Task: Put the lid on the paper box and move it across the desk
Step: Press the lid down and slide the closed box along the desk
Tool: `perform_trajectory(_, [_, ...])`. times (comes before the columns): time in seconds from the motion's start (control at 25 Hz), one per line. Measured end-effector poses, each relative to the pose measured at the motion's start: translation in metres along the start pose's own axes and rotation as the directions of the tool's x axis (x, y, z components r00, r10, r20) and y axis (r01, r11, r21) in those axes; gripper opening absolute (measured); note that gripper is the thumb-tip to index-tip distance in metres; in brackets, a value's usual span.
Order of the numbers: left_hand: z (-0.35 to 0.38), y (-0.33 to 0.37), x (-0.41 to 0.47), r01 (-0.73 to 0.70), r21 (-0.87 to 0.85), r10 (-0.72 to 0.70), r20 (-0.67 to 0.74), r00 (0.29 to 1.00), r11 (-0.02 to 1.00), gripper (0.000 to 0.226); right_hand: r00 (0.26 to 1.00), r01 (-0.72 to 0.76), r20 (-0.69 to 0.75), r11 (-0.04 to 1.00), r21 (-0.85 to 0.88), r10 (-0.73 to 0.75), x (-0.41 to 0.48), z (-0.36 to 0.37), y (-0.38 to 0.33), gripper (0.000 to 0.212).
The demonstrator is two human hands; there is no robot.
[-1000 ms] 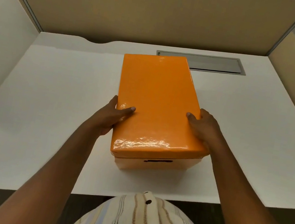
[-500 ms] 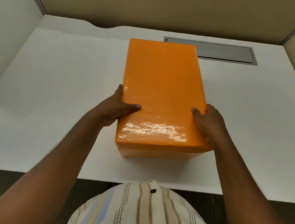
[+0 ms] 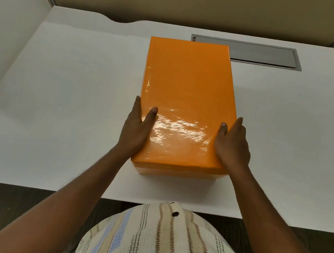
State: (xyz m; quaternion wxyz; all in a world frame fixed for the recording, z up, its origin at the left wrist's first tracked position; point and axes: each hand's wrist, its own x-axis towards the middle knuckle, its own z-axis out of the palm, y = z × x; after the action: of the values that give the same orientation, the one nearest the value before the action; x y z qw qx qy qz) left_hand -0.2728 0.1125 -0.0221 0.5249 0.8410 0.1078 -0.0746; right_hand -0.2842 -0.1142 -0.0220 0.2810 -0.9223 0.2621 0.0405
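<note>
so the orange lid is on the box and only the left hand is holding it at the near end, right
Not quite. The head view shows both hands holding it: the left hand on one long side and the right hand on the other, thumbs on top. The rest is right: the orange lid is on the box, and the grip is at the near end.

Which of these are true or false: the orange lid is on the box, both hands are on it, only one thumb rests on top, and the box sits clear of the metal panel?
1. The orange lid sits on the paper box. True.
2. The left hand and right hand hold its opposite long sides. True.
3. Only one thumb rests on top. False: both do.
4. The box sits clear of the metal panel. False: its far corner overlaps the panel in this view.
</note>
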Motion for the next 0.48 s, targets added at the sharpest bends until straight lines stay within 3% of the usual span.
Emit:
perform_trajectory(0.2, [0.004,-0.007,0.008,-0.060,0.065,0.063,-0.049,0.997,0.996,0.071,0.989,0.032,-0.145,0.996,-0.081,-0.044,-0.003,0.009,0.002,0.063])
perform_trajectory(0.48, [0.005,-0.009,0.011,-0.086,0.063,0.089,-0.053,0.995,0.994,0.070,0.996,0.017,-0.088,0.994,-0.106,-0.026,0.000,0.009,0.001,0.062])
